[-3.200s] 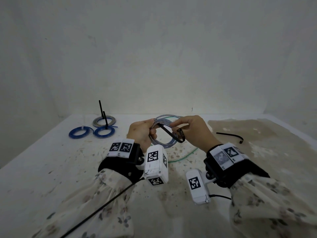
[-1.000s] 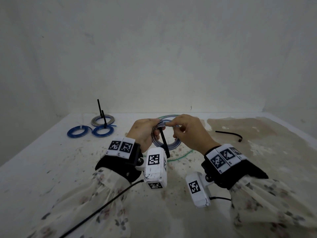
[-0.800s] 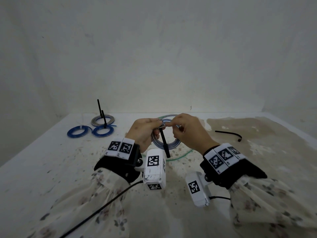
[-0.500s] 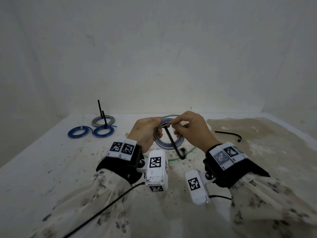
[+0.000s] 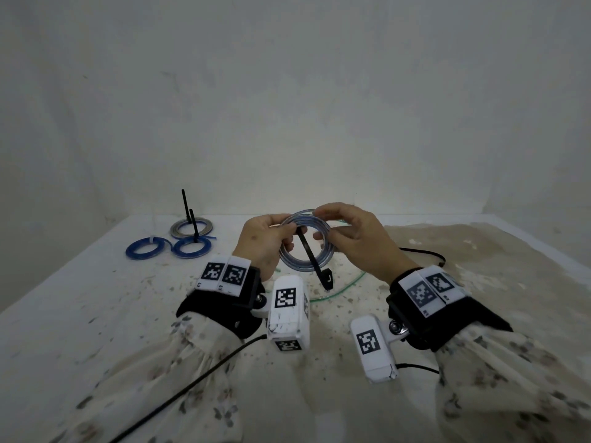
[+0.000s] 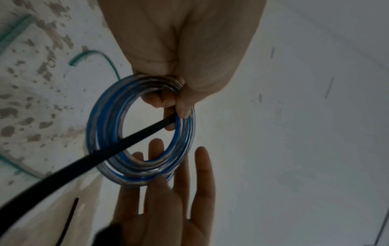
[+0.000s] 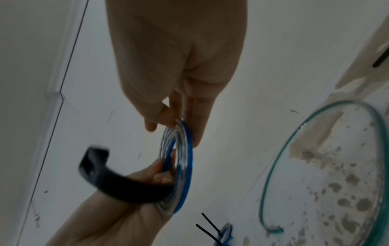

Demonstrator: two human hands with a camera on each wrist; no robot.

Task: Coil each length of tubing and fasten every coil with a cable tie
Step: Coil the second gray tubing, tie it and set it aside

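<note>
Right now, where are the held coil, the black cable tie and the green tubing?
held coil [image 5: 289, 267]: head view, lower rim.
black cable tie [image 5: 309, 252]: head view, mid strap.
green tubing [image 7: 273, 160]: right wrist view, left arc.

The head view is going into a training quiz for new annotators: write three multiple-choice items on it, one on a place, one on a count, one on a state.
1. Where do the finished coils lie?
A. On the table to the person's far left
B. In the person's lap
C. On the stained patch to the right

2. How many coils lie in that group?
A. One
B. Three
C. Five

3. What state is the black cable tie at the held coil in?
A. Closed into a tight loop, tail cut off
C. Lying flat on the table
B. Not yet closed, its head end hanging free below the coil

Answers:
1 A: the finished coils lie on the table at far left.
2 B: two blue coils and one grey.
3 B: the black cable tie hangs across the held coil, which the left hand and right hand pinch.
</note>
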